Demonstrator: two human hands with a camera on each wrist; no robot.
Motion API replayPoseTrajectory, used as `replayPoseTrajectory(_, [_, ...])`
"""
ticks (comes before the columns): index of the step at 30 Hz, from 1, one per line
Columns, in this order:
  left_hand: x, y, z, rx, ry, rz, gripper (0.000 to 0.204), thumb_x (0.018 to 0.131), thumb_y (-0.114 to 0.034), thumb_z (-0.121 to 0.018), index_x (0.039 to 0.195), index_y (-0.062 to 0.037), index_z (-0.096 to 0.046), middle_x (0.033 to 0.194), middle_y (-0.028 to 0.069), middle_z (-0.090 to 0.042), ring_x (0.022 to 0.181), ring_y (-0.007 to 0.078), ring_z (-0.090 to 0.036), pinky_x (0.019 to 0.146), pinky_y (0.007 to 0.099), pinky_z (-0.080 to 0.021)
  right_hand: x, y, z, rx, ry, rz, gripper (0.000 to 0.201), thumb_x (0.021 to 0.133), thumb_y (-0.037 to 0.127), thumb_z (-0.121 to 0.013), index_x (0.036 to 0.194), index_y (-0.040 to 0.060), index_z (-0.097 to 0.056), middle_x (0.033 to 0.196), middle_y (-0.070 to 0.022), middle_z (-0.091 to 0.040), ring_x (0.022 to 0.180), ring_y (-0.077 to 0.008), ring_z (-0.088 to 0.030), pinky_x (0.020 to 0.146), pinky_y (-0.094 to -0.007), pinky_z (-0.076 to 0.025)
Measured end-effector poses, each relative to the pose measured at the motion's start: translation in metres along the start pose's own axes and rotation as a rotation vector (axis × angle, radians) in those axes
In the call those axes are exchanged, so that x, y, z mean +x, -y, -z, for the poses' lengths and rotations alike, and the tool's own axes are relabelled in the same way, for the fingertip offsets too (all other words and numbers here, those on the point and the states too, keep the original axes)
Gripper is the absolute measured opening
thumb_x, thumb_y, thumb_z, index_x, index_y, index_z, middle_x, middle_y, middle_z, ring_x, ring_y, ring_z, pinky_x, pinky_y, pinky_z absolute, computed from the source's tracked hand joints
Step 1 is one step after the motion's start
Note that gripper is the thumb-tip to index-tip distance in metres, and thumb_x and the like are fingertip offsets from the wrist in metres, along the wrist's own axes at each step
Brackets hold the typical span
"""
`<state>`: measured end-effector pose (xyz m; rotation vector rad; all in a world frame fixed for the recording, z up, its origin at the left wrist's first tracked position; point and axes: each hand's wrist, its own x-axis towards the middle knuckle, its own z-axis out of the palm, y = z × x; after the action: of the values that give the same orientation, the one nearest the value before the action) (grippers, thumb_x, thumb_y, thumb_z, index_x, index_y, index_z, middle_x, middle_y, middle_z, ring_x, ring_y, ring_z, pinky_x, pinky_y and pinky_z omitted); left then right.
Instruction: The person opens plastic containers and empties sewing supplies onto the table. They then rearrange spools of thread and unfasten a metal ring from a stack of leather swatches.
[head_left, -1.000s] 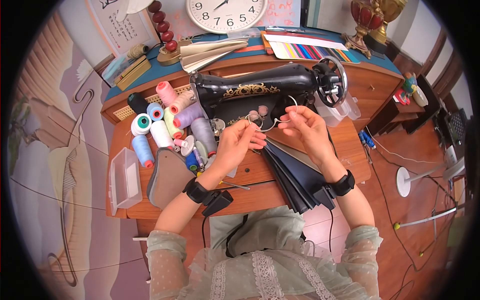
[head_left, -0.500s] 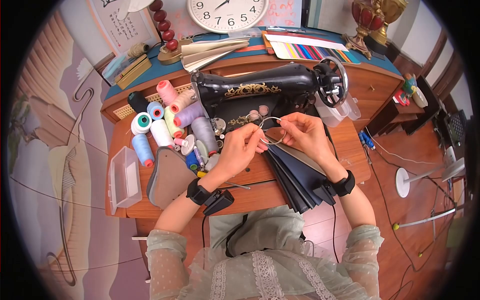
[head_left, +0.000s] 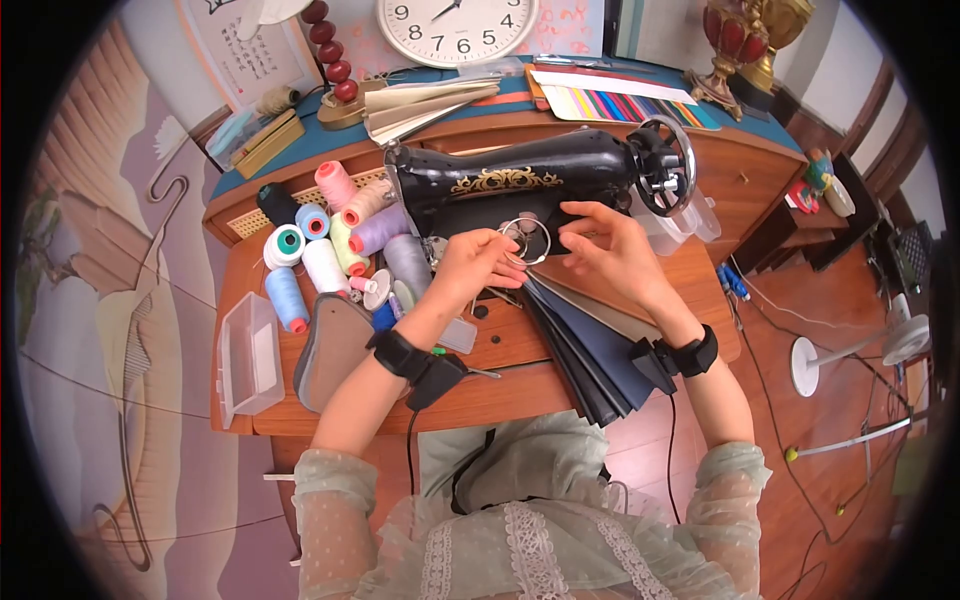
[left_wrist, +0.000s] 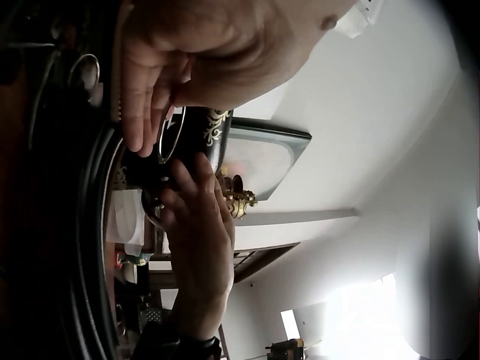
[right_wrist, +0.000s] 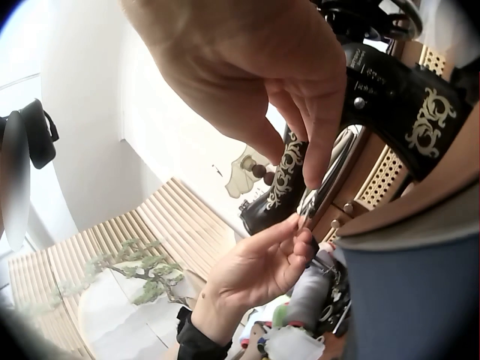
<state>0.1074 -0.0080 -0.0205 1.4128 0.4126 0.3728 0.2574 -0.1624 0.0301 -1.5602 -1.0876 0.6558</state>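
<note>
A black sewing machine (head_left: 520, 185) stands on the wooden table (head_left: 500, 345), thread spools (head_left: 330, 245) clustered to its left. In front of the machine's arm, the left hand (head_left: 478, 265) pinches a metal ring (head_left: 526, 240) between curled fingers (left_wrist: 142, 112). The right hand (head_left: 605, 250) touches the ring's other side, fingers (right_wrist: 319, 127) loosely extended.

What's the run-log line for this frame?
left hand: pinches metal ring | right hand: fingers at ring | site: in front of sewing machine | nearby: thread spools, dark fabric
</note>
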Motion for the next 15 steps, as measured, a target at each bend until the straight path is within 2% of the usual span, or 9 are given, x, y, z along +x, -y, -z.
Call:
replayPoseTrajectory(2, [0.011, 0.004, 0.008, -0.007, -0.081, 0.087, 0.027, 0.098, -0.019, -0.043, 0.099, 0.0055, -0.055, 0.088, 0.0181, -0.063, 0.078, 0.0256, -0.068, 0.069, 0.0306, -0.058, -0.001, -0.001, 0.009, -0.011, -0.002, -0.024, 0.030, 0.089, 0.013, -0.061, 0.116, 0.0016, -0.057, 0.093, -0.0063, -0.066, 0.072, -0.0103, -0.064, 0.061, -0.0211, -0.051])
replayPoseTrajectory(5, [0.031, 0.006, 0.015, 0.009, -0.113, 0.115, 0.029, 0.098, -0.019, -0.044, 0.102, 0.0073, -0.055, 0.090, 0.0193, -0.063, 0.080, 0.0263, -0.067, 0.071, 0.0317, -0.058, -0.007, -0.007, 0.022, -0.092, 0.058, -0.107, 0.026, 0.089, 0.021, -0.064, 0.107, 0.0022, -0.063, 0.090, -0.0039, -0.067, 0.071, -0.0091, -0.063, 0.060, -0.0219, -0.051])
replayPoseTrajectory(9, [0.053, 0.015, 0.010, 0.042, -0.131, 0.158, 0.028, 0.095, -0.017, -0.049, 0.099, 0.0087, -0.057, 0.089, 0.0190, -0.063, 0.080, 0.0258, -0.067, 0.072, 0.0323, -0.058, -0.014, -0.010, 0.029, -0.112, 0.085, -0.124, 0.027, 0.088, 0.021, -0.064, 0.106, 0.0015, -0.063, 0.090, -0.0039, -0.066, 0.069, -0.0089, -0.063, 0.059, -0.0219, -0.050])
replayPoseTrajectory(11, [0.057, 0.016, 0.007, 0.093, -0.126, 0.167, 0.027, 0.094, -0.017, -0.051, 0.098, 0.0090, -0.059, 0.089, 0.0188, -0.064, 0.079, 0.0255, -0.067, 0.071, 0.0321, -0.058, -0.016, -0.009, 0.030, -0.101, 0.090, -0.109, 0.022, 0.088, 0.017, -0.063, 0.102, -0.0002, -0.064, 0.080, -0.0040, -0.064, 0.066, -0.0090, -0.061, 0.058, -0.0227, -0.051])
replayPoseTrajectory(13, [0.061, 0.017, 0.006, 0.204, -0.105, 0.215, 0.027, 0.090, -0.016, -0.058, 0.097, 0.0104, -0.060, 0.087, 0.0183, -0.065, 0.077, 0.0242, -0.068, 0.067, 0.0305, -0.058, -0.018, -0.009, 0.031, -0.091, 0.103, -0.111, 0.022, 0.088, 0.017, -0.063, 0.102, -0.0005, -0.064, 0.080, -0.0039, -0.064, 0.066, -0.0091, -0.061, 0.059, -0.0228, -0.051])
replayPoseTrajectory(15, [0.062, 0.020, 0.007, 0.269, -0.142, 0.172, 0.029, 0.089, -0.016, -0.060, 0.100, 0.0109, -0.060, 0.087, 0.0182, -0.065, 0.077, 0.0228, -0.068, 0.066, 0.0295, -0.058, -0.020, -0.009, 0.032, -0.078, 0.118, -0.118, 0.022, 0.088, 0.017, -0.063, 0.102, -0.0008, -0.064, 0.080, -0.0039, -0.063, 0.066, -0.0092, -0.061, 0.059, -0.0228, -0.051])
